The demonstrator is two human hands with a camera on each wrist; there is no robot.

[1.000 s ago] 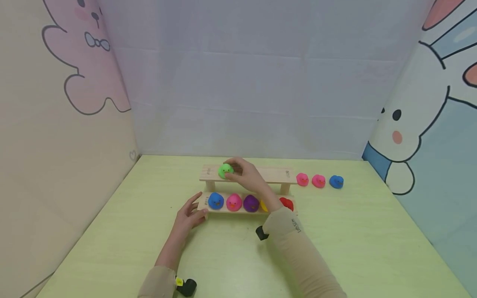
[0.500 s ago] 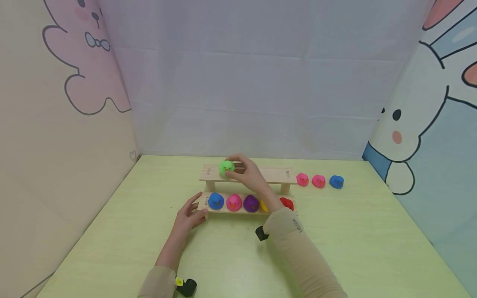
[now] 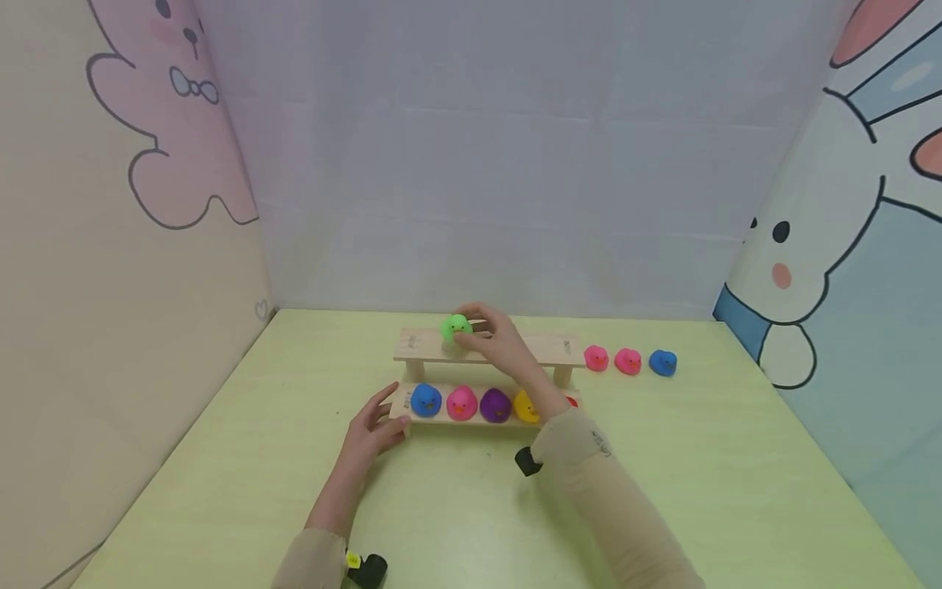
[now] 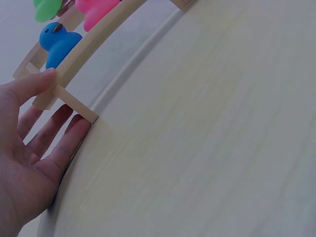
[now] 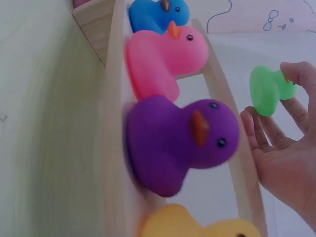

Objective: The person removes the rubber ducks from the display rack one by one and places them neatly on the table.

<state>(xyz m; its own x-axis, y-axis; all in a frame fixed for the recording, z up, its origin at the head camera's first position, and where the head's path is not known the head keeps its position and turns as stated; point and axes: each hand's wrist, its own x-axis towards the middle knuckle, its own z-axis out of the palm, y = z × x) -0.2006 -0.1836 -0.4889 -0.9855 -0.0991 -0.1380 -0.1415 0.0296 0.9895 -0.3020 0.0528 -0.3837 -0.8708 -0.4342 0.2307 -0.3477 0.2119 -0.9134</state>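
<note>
I see the right hand (image 3: 502, 341) pinching a green duck (image 3: 455, 327) mid-frame, grip narrow, the left hand (image 3: 370, 429) loosely clasping the lower shelf (image 3: 402, 402).

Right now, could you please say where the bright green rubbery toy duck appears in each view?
Head: the green duck, just below centre, in the right hand.
Left wrist: green duck, top left, partly cropped.
Right wrist: green duck, upper right.
Shared landmark: blue rubbery toy duck on lower wooden plank.

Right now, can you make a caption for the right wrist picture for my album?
A right hand holds a green duck beyond the purple duck and pink duck.
</note>
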